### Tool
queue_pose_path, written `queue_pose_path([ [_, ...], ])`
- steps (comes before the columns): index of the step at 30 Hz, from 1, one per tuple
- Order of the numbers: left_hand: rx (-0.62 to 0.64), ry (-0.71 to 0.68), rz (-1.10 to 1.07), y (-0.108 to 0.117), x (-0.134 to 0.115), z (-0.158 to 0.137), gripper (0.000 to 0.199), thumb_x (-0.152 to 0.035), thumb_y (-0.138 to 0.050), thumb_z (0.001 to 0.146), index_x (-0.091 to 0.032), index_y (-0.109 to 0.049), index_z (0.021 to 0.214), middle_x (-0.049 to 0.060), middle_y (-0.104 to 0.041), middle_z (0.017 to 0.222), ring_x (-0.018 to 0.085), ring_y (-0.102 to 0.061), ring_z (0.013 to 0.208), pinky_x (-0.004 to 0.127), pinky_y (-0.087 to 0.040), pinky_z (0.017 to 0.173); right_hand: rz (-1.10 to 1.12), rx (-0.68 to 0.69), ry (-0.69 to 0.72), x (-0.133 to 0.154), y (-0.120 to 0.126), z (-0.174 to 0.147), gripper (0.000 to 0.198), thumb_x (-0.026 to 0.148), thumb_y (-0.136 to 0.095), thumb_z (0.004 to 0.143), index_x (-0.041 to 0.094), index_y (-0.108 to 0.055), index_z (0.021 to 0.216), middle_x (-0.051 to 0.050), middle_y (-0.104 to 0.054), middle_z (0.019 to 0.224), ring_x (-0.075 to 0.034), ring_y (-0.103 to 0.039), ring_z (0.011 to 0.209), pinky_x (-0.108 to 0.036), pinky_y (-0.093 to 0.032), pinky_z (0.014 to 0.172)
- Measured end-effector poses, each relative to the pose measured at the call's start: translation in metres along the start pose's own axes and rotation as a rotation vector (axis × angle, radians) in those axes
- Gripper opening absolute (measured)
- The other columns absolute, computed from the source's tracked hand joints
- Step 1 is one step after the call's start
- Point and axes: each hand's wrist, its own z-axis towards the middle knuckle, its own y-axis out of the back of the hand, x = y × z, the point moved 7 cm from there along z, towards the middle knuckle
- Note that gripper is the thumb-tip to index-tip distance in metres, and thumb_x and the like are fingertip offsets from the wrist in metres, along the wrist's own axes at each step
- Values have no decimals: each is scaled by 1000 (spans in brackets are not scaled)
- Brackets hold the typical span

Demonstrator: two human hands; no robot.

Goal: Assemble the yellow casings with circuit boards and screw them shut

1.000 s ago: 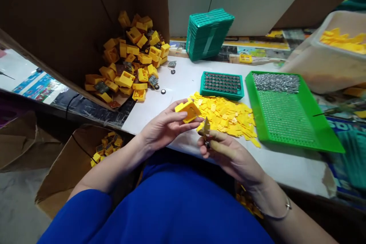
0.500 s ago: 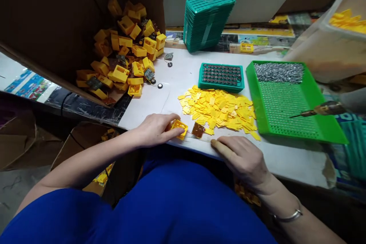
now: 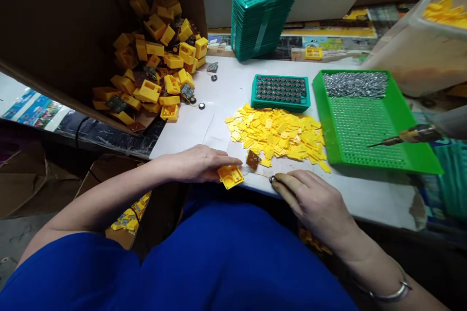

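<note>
My left hand [image 3: 204,163] is closed on a yellow plastic housing [image 3: 231,177], its hollow inside facing up at the table's front edge. Between the fingertips of my right hand [image 3: 310,197] is a small round speaker [image 3: 272,180]. Thin wires run from the speaker toward a brown circuit board [image 3: 252,160], which sits between the hands by the near edge of a heap of flat yellow pieces [image 3: 280,136]. Part of the housing is hidden behind my left fingers.
Yellow housings [image 3: 149,90] spill from a cardboard box at left. Behind the heap is a teal tray [image 3: 280,93] of round dark parts, with stacked teal trays [image 3: 260,22] farther back. A green tray [image 3: 419,155] holds screws [image 3: 355,85]; a screwdriver tip [image 3: 386,142] hangs over it.
The housing has turned in my left hand, so its hollow side shows more fully. The speaker has come into sight at my right fingertips. The circuit board has tilted.
</note>
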Motion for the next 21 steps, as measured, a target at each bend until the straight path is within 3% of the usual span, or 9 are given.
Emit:
queue_pose_path([
  [4,-51,26,-61,0,-4,4,44,-37,-66,86,-15,-58,124,7,-64,100,17,-59,80,27,-41,69,-23,47,6,3,-2,1,19,21,-51,99,11,-66,97,-7,-67,80,-19,-63,73,-32,-48,69],
  [7,-130,49,-138,3,-10,5,46,-47,-67,83,-15,-57,115,8,-61,102,18,-57,83,27,-42,70,135,62,-67,-4,-3,4,21,23,-49,99,14,-67,95,-7,-68,81,-19,-64,75,-32,-50,70],
  [9,-170,87,-220,2,-13,8,47,-48,-67,82,-15,-55,114,6,-61,96,17,-56,79,27,-41,68,408,84,-242,-16,-5,5,21,29,-51,98,17,-68,93,-6,-69,82,-17,-65,72,-30,-51,67],
  [12,-259,115,-335,-1,-19,16,44,-40,-68,81,-16,-53,115,3,-60,89,15,-53,74,27,-41,67,936,204,-597,-28,-22,1,27,42,-54,96,19,-68,96,-1,-64,71,-13,-59,55,-26,-48,50],
  [14,-345,90,-419,-1,-24,22,43,-36,-70,78,-17,-52,112,2,-59,91,14,-53,75,26,-42,67,1160,266,-704,-26,-29,1,30,46,-55,94,19,-67,98,1,-59,66,-11,-55,48,-24,-45,44],
  [16,-413,77,-538,-1,-27,27,41,-34,-71,77,-18,-52,110,2,-59,91,13,-53,75,26,-44,66,1150,241,-631,-23,-24,7,24,42,-58,93,19,-66,96,0,-62,71,-11,-57,50,-24,-48,47],
  [21,-359,100,-809,-8,-30,35,40,-33,-69,80,-19,-47,110,-3,-54,81,10,-51,65,23,-42,58,627,29,-114,-8,12,25,11,22,-56,95,19,-66,99,-6,-69,86,-15,-67,79,-27,-56,71],
])
